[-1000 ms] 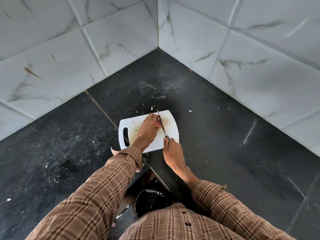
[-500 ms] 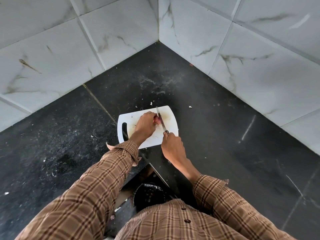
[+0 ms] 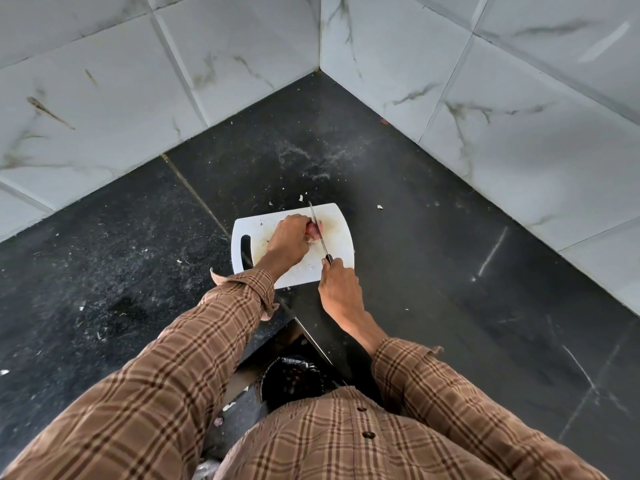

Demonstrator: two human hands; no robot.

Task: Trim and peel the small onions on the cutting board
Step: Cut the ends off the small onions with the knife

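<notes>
A white cutting board (image 3: pixel 337 244) with a handle slot at its left end lies on the black counter. A small pink onion (image 3: pixel 314 230) rests on its middle, mostly covered by my left hand (image 3: pixel 287 242), which pins it down from the left. My right hand (image 3: pixel 339 289) grips the dark handle of a knife (image 3: pixel 318 233) at the board's near right corner. The narrow blade runs away from me across the onion's right side, its tip past the board's far edge.
The black stone counter (image 3: pixel 433 271) sits in a corner of white marbled wall tiles (image 3: pixel 519 109). Bits of onion skin (image 3: pixel 379 207) lie scattered around the board. Below the counter's near edge stands a dark bin (image 3: pixel 294 377) with scraps inside.
The knife blade has slid along the onion in a cutting stroke while my left hand kept its hold. My head moved, so the board sits slightly higher in view.
</notes>
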